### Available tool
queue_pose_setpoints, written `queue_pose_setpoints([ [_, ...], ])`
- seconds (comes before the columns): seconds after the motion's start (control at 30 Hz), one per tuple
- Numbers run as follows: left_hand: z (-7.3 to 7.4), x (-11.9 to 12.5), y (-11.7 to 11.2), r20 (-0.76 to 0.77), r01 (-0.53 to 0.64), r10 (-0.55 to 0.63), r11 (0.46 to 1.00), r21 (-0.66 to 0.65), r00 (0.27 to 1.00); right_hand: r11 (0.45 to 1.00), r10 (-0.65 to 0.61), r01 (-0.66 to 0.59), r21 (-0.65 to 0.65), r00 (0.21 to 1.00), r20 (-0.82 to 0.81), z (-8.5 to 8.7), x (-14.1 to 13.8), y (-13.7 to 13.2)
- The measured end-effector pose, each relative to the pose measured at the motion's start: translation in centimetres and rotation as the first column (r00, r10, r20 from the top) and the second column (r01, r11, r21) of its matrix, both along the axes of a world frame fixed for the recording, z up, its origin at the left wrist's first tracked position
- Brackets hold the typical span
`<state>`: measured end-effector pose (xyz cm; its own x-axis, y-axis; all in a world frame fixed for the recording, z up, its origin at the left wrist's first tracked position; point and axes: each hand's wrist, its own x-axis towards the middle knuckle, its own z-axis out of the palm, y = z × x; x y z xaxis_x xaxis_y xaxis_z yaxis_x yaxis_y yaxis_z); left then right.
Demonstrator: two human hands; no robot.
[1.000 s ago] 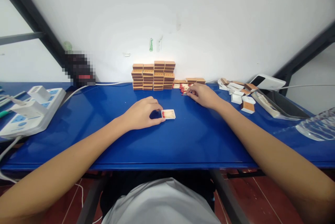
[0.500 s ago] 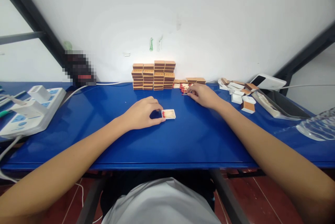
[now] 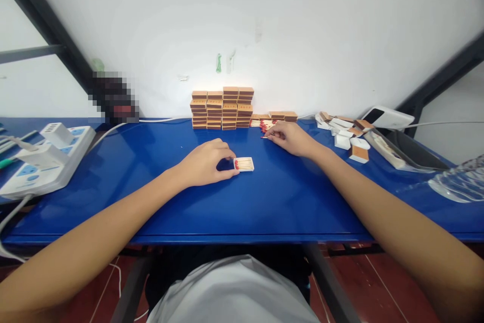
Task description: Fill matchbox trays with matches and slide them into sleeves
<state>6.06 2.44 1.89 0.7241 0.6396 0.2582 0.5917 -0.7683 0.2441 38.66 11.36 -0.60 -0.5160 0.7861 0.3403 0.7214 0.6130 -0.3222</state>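
Note:
On the blue table (image 3: pixel 264 202) lies a small open matchbox tray (image 3: pixel 244 164) with red-tipped matches in it. My left hand (image 3: pixel 206 163) rests beside it with curled fingers, thumb and fingertips touching the tray's left end. My right hand (image 3: pixel 289 137) is farther back, fingers pinched on a few matches at the edge of a loose pile of red-tipped matches (image 3: pixel 265 125). Behind the pile stands a stack of brown matchboxes (image 3: pixel 222 108) against the white wall.
Loose white trays and brown sleeves (image 3: pixel 346 136) lie at the right, beside a power strip (image 3: pixel 383 149) and a clear plastic bag (image 3: pixel 459 182). At the left stands a white power strip with plugs (image 3: pixel 43 159). A blurred dark object (image 3: pixel 112 99) leans by the wall.
My right hand has drawn slightly toward me and left from the match pile, pinching matches. My left hand and the tray have stayed put.

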Motion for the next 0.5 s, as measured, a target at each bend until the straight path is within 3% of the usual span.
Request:
queue_pose_setpoints([
  [0.5, 0.08, 0.01, -0.01, -0.003, 0.003, -0.003, 1.0, 0.009, 1.0, 0.999, -0.02, 0.016, 0.045, 0.994, 0.11, 0.45, 0.02, -0.64],
])
